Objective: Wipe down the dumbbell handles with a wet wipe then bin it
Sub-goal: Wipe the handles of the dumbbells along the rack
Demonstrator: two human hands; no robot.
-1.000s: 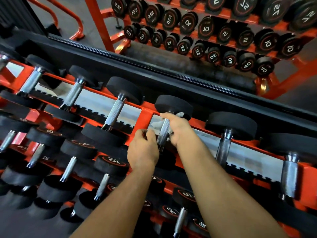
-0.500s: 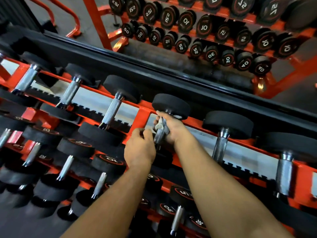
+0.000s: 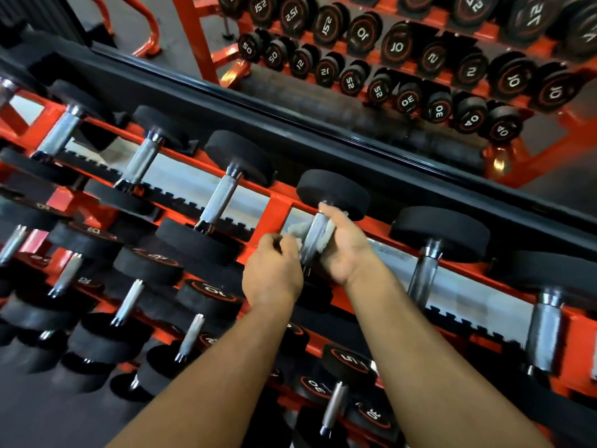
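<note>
At the far left the orange rack [image 3: 274, 208] runs out of the frame, its lower tiers blurred so the numbers on those dumbbell heads can hardly be read. Moving right along the top tier, three dumbbells sit with bare steel handles before the one being cleaned. The left hand [image 3: 274, 273] is a loose fist just left of that dumbbell handle [image 3: 315, 236]; its fingers curl inward and seem to pinch the trailing end of the wet wipe [image 3: 298, 228], though the fingertips are turned away and the pinch itself is hidden. The wipe shows only as pale scraps on either side of the handle, the rest covered. The right hand [image 3: 344, 245] wraps the handle from the right, fingers curled round it with the wipe pressed underneath; the near head of this dumbbell is hidden behind both hands, the far head [image 3: 332, 192] clear. Farther right two more dumbbells stand on the tier, the last partly cut off. Behind, a mirror [image 3: 420, 76] repeats the rows.
</note>
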